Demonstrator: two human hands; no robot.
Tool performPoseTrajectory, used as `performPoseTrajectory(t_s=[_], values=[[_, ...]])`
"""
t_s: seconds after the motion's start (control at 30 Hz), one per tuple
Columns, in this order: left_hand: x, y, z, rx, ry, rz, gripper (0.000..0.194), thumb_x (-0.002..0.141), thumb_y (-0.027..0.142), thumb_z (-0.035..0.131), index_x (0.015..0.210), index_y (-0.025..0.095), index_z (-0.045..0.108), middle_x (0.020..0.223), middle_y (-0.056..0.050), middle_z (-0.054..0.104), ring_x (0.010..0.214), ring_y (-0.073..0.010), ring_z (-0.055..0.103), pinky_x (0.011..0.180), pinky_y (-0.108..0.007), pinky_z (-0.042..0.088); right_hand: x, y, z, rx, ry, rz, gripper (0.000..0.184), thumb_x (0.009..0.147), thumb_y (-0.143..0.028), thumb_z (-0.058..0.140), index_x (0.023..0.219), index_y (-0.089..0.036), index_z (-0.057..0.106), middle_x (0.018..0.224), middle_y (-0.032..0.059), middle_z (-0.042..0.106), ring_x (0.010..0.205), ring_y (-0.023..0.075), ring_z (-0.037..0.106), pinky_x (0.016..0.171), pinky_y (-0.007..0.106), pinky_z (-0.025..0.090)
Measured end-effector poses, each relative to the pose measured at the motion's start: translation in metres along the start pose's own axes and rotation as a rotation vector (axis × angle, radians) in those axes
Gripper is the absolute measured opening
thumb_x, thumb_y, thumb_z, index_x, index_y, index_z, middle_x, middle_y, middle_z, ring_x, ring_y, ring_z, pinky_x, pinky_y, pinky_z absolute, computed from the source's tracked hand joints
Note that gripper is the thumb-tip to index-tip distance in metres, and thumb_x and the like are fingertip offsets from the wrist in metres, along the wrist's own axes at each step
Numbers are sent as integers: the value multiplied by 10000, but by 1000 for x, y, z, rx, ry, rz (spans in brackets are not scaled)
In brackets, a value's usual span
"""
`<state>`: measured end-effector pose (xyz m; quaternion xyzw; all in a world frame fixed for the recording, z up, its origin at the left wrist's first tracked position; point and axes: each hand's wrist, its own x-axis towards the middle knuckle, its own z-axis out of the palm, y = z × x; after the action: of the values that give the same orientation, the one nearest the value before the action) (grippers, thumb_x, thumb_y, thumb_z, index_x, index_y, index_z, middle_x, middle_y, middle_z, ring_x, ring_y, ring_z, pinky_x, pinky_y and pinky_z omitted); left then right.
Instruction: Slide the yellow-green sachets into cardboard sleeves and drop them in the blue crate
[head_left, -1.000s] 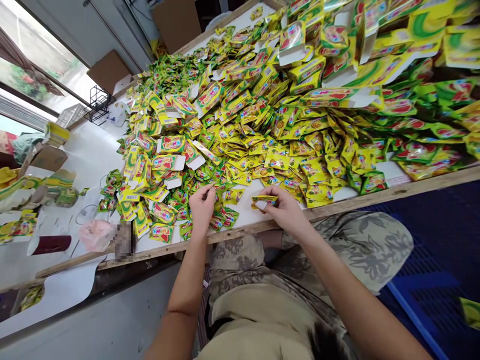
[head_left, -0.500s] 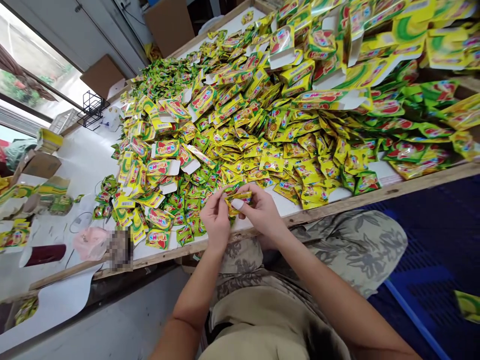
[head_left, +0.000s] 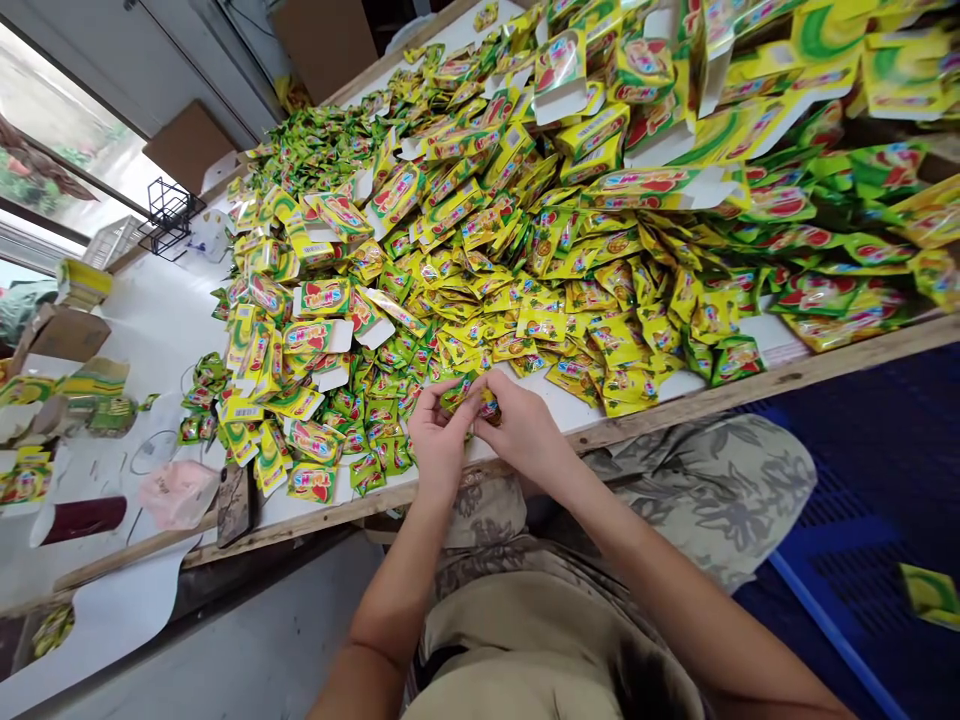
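My left hand [head_left: 439, 445] is closed on a small green packet [head_left: 454, 394], its fingers pinching the lower part. Close against it, my right hand [head_left: 521, 425] is closed around a small yellow packet [head_left: 489, 405], mostly hidden by the fingers. The fingertips of both hands meet above the table's front edge. Just beyond them lie loose yellow packets [head_left: 541, 322] with pineapple pictures, and to the left green packets [head_left: 381, 412] with red fruit on them. Small printed cartons [head_left: 313, 482], several with open flaps, lie in the heap at the left.
A wooden rim [head_left: 675, 398] edges the white table. At left are a phone [head_left: 237, 503], a pink bag [head_left: 177, 494], a dark red cylinder [head_left: 82, 520] and a black wire rack [head_left: 169, 216]. A blue plastic crate [head_left: 862, 560] stands low at right, with a yellow-green carton [head_left: 930, 595] nearby.
The yellow packet held flat between both hands is now mostly covered by my right fingers. The green packet shows more in my left hand. The view has shifted slightly.
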<state>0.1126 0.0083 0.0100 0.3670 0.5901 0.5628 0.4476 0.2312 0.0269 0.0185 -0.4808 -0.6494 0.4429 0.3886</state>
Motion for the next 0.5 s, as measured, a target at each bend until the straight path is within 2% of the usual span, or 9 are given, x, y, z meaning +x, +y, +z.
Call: performPoseTrajectory(t_s=[0.1,0.23,0.4,0.5], values=[[2,2,0,-121,37,-8,271,651,320,830,848,177,709,730,17,643,614,-74,564,580,-183,453,-7,-1,1,0,3,-14,190,800,-226,564,978,-186,510,870,37,600,699,155,536,628,262,406],[2,5,1,-208,47,-21,245,579,275,860,748,173,715,715,12,670,634,-87,596,622,-203,476,-13,0,-4,75,-21,16,146,877,-307,519,961,-191,543,821,23,577,681,155,518,605,268,404],[-4,8,5,-233,-2,-41,294,600,297,864,838,183,734,763,5,678,658,-80,595,617,-188,464,-13,6,-12,107,72,-14,150,820,-308,602,921,-198,619,872,42,579,810,189,546,696,307,435],[-12,9,12,-343,28,-77,303,652,355,839,888,207,720,731,30,637,600,-45,547,553,-149,417,-13,7,-10,243,124,50,143,775,-294,639,885,-209,607,844,23,589,781,176,549,684,302,450]])
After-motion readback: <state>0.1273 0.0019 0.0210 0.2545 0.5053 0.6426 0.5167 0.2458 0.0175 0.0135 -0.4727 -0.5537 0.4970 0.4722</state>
